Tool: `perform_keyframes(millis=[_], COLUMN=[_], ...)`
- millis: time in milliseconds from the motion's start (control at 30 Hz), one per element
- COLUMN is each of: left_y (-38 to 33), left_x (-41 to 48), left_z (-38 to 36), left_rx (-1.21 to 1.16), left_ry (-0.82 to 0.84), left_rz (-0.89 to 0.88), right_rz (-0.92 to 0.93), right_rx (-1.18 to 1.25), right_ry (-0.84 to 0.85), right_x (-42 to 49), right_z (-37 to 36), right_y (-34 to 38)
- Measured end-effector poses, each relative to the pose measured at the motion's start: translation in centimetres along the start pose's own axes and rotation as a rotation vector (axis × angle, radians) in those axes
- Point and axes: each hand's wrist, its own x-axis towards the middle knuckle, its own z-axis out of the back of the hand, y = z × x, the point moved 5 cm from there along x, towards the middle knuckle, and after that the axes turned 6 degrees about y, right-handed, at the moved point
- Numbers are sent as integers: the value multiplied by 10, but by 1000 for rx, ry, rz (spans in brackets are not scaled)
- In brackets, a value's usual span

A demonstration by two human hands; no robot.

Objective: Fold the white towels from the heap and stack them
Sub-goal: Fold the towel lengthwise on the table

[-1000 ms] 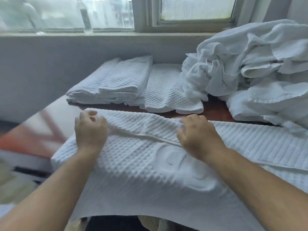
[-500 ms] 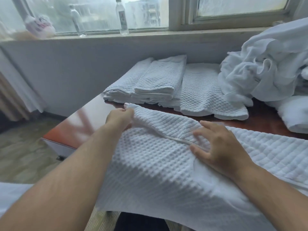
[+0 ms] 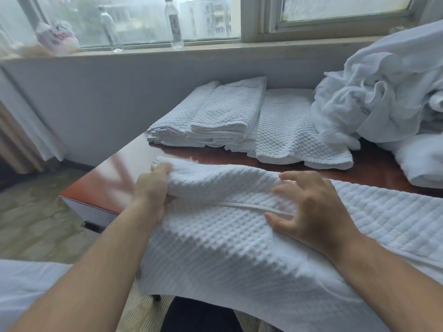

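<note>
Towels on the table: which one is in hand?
The towel spread along the near edge: the left hand grips its left end, and the right hand rests on it. The folded stack and the heap lie farther back, untouched.

One surface [image 3: 374, 167] carries all the linen. One near towel [image 3: 227, 250] lies along its near edge, and two grips are on it: the left grip [image 3: 151, 188] and the right grip [image 3: 314, 212]. Along the far edge are three folded lots side by side: the left pile [image 3: 172, 125] and the middle pile [image 3: 230, 111], each several layers deep and too tightly packed to count, and one flat folded towel [image 3: 294, 130]. One heap [image 3: 383, 104] of loose white towels fills the far right corner; their number cannot be told. The window sill [image 3: 215, 47] holds two clear bottles, the left bottle [image 3: 109, 27] and the right bottle [image 3: 174, 22], and one plastic bag [image 3: 57, 38].
</note>
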Motion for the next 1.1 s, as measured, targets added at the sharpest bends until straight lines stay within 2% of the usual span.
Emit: perform_keyframes(millis=[100, 233, 367, 500, 667, 767, 867, 1000, 1100], left_y=[1, 0, -1, -4, -29, -23, -13, -15, -25], left_x=[-9, -4, -10, -7, -18, -31, -32, -23, -13], left_z=[0, 1, 2, 0, 4, 5, 12, 18, 28], left_rx=[-97, -140, -85, 17, 87, 10, -42, 107, 479], left_ry=[27, 17, 29, 5, 2, 86, 90, 84, 47], left_rz=[-101, -83, -117, -109, -184, -149, -115, -24, 20], right_rz=[56, 106, 265, 408, 417, 379, 348, 379, 387], right_rx=[-22, -60, -49, 18, 70, 113, 151, 128, 86], right_ry=[-47, -83, -146, -116, -131, -102, -50, -58, -41], right_x=[-1, -2, -4, -4, -4, -3, -2, -2, -1], right_z=[1, 5, 11, 12, 15, 15, 13, 13, 15], right_y=[5, 8, 17, 25, 28, 25, 23, 25, 28])
